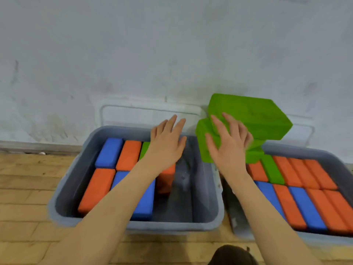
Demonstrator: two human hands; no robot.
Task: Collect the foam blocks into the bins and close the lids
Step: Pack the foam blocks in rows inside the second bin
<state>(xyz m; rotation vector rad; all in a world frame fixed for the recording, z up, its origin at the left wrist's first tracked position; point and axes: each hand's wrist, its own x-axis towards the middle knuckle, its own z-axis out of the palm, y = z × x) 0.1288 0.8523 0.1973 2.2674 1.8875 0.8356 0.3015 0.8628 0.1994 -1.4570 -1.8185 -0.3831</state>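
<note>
Two grey bins sit side by side against the wall. The left bin (133, 227) holds blue blocks (109, 153), orange blocks (97, 188) and one green block (145, 149); its right part shows bare floor. The right bin (298, 150) is packed with orange blocks (286, 171), blue blocks (305, 207) and a green one (272, 172). Three green blocks (254, 119) are piled askew over the right bin's back left corner. My right hand (229, 148) lies flat against that pile, fingers spread. My left hand (166, 144) hovers open over the left bin.
A white lid (149, 113) leans on the wall behind the left bin, and another white lid (303, 129) stands behind the right bin. The bins rest on a wooden plank floor (28, 188). A skirting strip runs along the wall's foot at the left.
</note>
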